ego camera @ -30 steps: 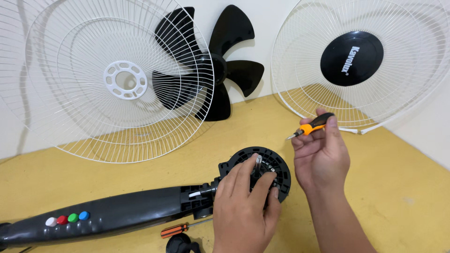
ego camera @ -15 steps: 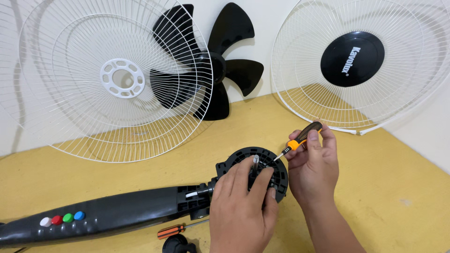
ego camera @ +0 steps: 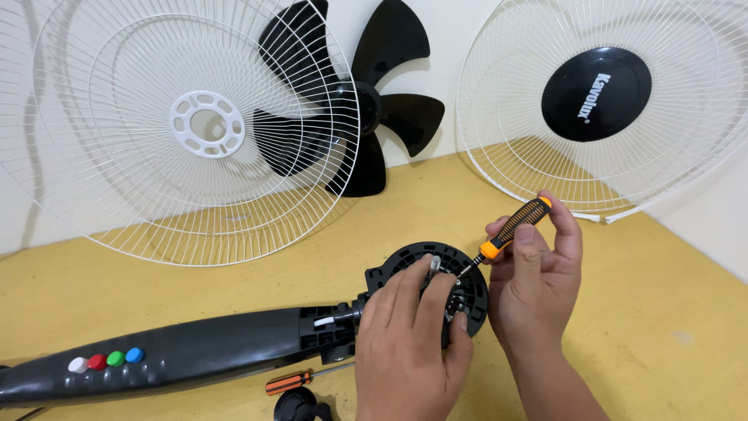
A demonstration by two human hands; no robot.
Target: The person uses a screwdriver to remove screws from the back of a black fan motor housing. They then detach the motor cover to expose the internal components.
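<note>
Gripping a black-and-orange screwdriver [ego camera: 514, 228], right hand [ego camera: 538, 284] at centre right; left hand [ego camera: 409, 343] fingers closed over round black fan motor housing [ego camera: 405, 265], hiding its middle; white wire grilles [ego camera: 187, 132], black blade [ego camera: 374, 101] behind.

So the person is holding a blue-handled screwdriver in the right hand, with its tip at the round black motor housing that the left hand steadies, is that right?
Not quite: the screwdriver has an orange and black handle, not blue, as the head view shows. The rest holds: the right hand holds it with its tip at the round black motor housing, which the left hand steadies.
</note>
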